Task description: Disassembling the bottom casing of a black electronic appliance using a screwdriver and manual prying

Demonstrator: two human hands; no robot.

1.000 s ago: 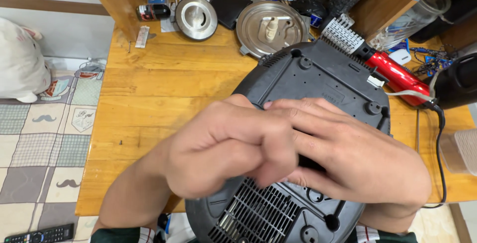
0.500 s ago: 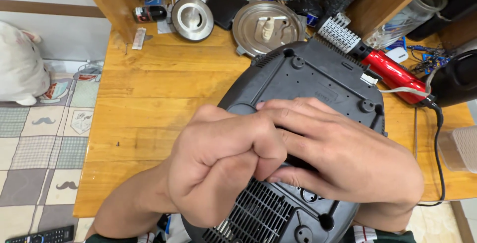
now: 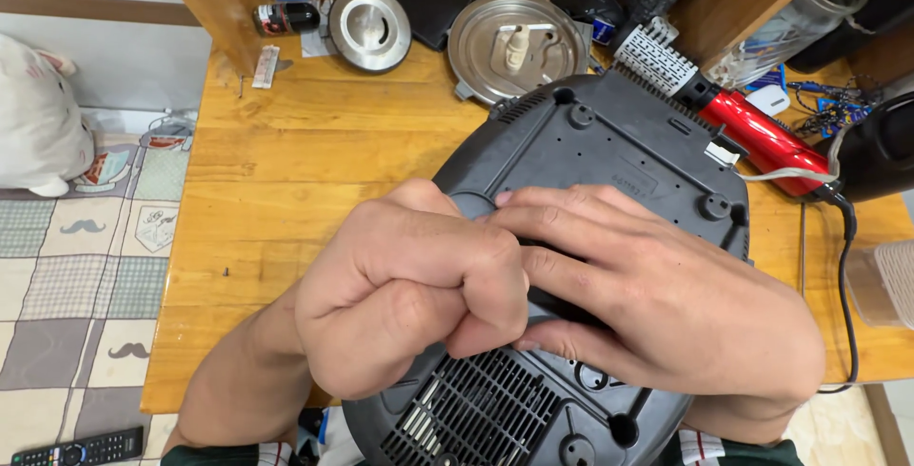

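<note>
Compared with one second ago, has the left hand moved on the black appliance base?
Yes. The left hand has slid down toward the vent grille of the black appliance base and curled into a tighter fist.

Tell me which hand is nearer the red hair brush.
Right. The right hand lies on the black appliance base below the red hair brush; the left hand sits farther left.

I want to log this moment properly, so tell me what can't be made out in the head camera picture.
- Whatever the left hand grips: hidden inside its closed fist.
- The middle of the dark appliance base: covered by both hands; the right hand lies flat over it.
- The base's near rim: cut off by the bottom edge.
- The tiny dark speck on the wooden table: too small to identify.
</note>
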